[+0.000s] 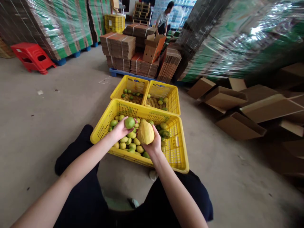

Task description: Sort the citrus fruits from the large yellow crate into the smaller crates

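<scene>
Over the large yellow crate [140, 107], my left hand [120, 129] is closed round a round green lemon [129, 123]. My right hand [154, 142] grips a much larger, bumpy yellow lemon [146, 133], its fingers mostly hidden behind the fruit. The two fruits are held apart, side by side. Below them, many green and yellow lemons [132, 146] cover the crate's left and middle part. Several darker green fruits [164, 134] lie toward its right side.
Two smaller yellow crates [130, 83] with a few fruits stand just beyond. Bundled flat cartons [121, 47] sit on a blue pallet behind them. A red stool [32, 57] is at left, open cardboard boxes [225, 98] at right. Another person [163, 19] bends in the background.
</scene>
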`<state>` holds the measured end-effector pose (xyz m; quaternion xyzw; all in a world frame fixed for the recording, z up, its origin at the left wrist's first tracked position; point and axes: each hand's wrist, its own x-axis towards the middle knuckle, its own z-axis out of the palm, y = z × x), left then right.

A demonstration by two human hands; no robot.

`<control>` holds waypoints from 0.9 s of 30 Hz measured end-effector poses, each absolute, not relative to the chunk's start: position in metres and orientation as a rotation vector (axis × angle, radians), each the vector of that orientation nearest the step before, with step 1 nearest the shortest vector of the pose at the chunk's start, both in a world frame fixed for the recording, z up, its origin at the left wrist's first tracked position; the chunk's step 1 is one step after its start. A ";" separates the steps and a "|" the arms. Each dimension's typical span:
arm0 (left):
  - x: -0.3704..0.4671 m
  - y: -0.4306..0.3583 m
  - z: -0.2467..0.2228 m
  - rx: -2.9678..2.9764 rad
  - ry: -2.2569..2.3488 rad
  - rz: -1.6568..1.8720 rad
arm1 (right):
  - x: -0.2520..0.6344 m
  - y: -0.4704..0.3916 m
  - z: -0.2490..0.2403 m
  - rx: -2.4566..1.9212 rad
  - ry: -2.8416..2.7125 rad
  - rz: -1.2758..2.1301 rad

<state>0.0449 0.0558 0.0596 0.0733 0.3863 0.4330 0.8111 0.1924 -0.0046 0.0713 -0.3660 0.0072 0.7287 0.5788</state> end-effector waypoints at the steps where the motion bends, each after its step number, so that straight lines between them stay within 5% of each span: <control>1: 0.045 0.056 0.059 0.164 0.833 0.943 | 0.193 -0.004 0.069 -0.844 0.016 1.721; 19: 0.040 0.050 0.088 0.133 0.835 0.957 | 0.195 -0.006 0.065 -0.964 -0.028 1.770; 27: 0.042 0.055 0.079 0.187 0.809 0.674 | 0.197 -0.002 0.067 -1.118 0.093 1.775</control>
